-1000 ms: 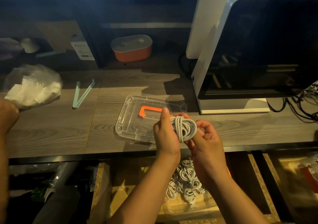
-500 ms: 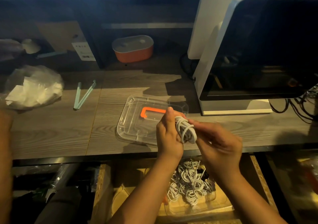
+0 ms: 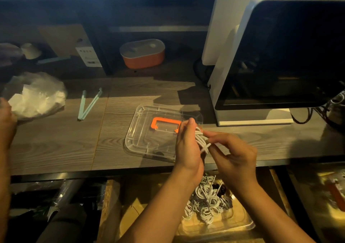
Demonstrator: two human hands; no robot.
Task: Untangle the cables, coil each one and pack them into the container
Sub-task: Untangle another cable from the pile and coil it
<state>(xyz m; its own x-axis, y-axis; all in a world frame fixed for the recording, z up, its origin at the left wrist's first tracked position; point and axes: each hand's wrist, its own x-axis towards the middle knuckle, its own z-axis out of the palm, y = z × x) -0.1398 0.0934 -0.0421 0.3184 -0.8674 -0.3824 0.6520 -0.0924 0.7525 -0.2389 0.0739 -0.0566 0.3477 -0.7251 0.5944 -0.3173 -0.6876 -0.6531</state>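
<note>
A second ago the white cable (image 3: 201,140) looks like a wide round ring between your two hands. Now it is squashed into a thin bundle and turned on its side. Your left hand (image 3: 187,149) grips the bundle, fingers curled round it. Your right hand (image 3: 237,156) has slid out to the side and pinches the loose end, which crosses over the loops.

So I think the coiling is done and you are tying it off by winding the end around the middle.

The cable is up in the air, over the front edge of the desk (image 3: 56,140), just beside the clear lid (image 3: 145,136). It is not packed yet. The container (image 3: 244,224) waits down below the desk with lots of coiled cables (image 3: 203,205) already inside. This one should go there next, once the end holds.
</note>
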